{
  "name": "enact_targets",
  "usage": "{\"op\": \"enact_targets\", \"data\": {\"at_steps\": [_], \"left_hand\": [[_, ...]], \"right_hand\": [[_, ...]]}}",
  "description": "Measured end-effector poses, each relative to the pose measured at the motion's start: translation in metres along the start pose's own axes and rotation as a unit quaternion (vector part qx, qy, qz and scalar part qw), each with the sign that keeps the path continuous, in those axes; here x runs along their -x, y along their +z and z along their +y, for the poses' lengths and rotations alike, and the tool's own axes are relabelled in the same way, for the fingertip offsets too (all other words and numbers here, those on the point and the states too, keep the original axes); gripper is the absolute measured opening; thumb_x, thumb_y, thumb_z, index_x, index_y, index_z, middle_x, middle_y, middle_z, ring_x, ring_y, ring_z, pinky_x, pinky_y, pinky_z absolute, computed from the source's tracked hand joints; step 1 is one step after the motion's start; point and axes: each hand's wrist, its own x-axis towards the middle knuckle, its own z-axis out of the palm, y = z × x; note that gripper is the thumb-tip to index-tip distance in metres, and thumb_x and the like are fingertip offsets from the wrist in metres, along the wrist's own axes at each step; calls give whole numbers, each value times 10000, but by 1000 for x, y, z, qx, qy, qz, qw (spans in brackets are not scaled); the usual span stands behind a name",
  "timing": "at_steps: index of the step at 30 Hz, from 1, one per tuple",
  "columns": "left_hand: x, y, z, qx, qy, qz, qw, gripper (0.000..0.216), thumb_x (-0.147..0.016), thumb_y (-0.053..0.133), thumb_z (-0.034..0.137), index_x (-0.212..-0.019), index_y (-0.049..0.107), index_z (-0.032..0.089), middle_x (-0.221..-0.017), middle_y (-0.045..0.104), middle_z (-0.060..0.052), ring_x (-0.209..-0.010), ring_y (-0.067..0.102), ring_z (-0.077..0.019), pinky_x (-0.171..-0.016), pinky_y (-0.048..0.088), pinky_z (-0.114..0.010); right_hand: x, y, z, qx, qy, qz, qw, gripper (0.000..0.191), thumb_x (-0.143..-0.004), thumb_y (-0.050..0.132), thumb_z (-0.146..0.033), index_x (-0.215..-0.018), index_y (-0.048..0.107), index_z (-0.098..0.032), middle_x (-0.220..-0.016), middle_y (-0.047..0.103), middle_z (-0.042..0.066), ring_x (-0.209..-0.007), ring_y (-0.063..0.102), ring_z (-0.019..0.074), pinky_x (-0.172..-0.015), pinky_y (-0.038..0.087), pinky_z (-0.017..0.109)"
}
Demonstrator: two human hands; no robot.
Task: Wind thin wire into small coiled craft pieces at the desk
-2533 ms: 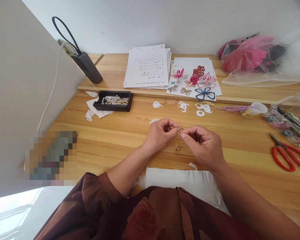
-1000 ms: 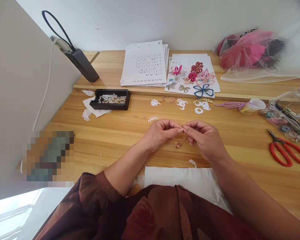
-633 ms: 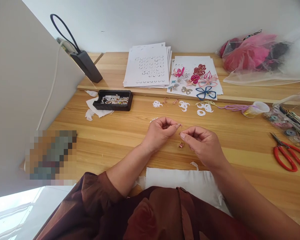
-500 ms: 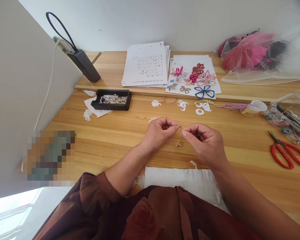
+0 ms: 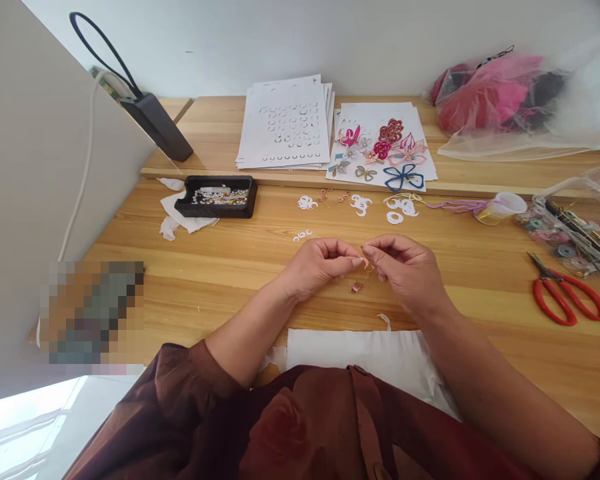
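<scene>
Pinched shut, your L hand (image 5: 320,267) & R hand (image 5: 405,273) grip wire piece (image 5: 366,263), just beside copper coil (image 5: 356,287). Brace L, bend slowly w/ R.

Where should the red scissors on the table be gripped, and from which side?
By the handle loops, from the near right. The red scissors lie flat, blades pointing back-left toward the clear box, loops on the near side.
</scene>
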Motion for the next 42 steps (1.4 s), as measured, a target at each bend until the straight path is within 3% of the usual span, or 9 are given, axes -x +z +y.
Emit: {"op": "enact_targets", "data": {"at_steps": [3,6,10,13,17,22,29,36,42], "left_hand": [[-2,1,-1,34,21,25,999,309,-699,840,386,-778,690,127,-574,553,34,-515,398,-48,-524,268,-227],[-4,3,-2,64,49,68,994,324,-675,852,390,-751,679,127,-603,576,29,-524,410,-46,-533,295,-225],[-5,4,-2,54,67,128,988,330,-658,858,389,-733,665,132,-673,636,9,-551,445,-50,-571,356,-225],[-6,4,-2,20,74,149,986,307,-673,839,382,-747,670,136,-739,680,-18,-610,517,-75,-621,410,-233],[-5,4,-2,-36,81,144,986,248,-703,802,343,-765,679,137,-767,695,-37,-668,571,-105,-644,436,-239],[-2,3,-2,-78,44,77,993,231,-720,786,336,-769,685,134,-731,669,-24,-609,523,-88,-586,391,-226],[1,2,-1,-20,24,2,1000,277,-722,818,374,-798,703,134,-739,675,-21,-616,520,-80,-613,389,-232],[-3,5,0,39,65,62,995,324,-683,848,410,-762,693,136,-688,652,-2,-586,504,-68,-630,412,-240],[-7,4,-3,38,80,145,985,329,-669,845,400,-727,649,142,-722,664,-5,-597,509,-67,-625,416,-233]], "right_hand": [[2,2,1,-26,48,-12,998,194,-729,818,-363,-742,720,-196,-572,576,-46,-459,418,66,-418,353,222],[6,6,-1,-34,64,-33,997,218,-714,828,-386,-728,723,-196,-587,571,-41,-466,414,67,-396,397,218],[10,10,-6,-17,55,-58,997,188,-730,812,-365,-707,721,-202,-587,578,-36,-461,422,69,-400,462,225],[13,10,-9,11,30,-60,998,154,-760,784,-337,-717,713,-207,-646,631,-15,-502,520,94,-446,518,244],[17,7,-12,56,-33,-32,997,108,-800,745,-292,-739,698,-216,-680,658,-1,-581,588,126,-531,543,267],[13,1,-11,100,-80,-1,992,95,-818,742,-278,-765,704,-209,-694,667,6,-618,562,130,-556,467,268],[3,-3,-5,59,-43,0,997,133,-782,776,-321,-766,717,-203,-693,675,2,-614,561,119,-575,466,261],[5,4,-6,-13,43,-45,998,253,-724,823,-424,-724,704,-201,-643,614,-22,-466,402,62,-370,385,201],[12,6,-9,29,23,-69,997,228,-772,779,-400,-701,684,-206,-634,615,-12,-521,503,99,-426,470,230]]}}
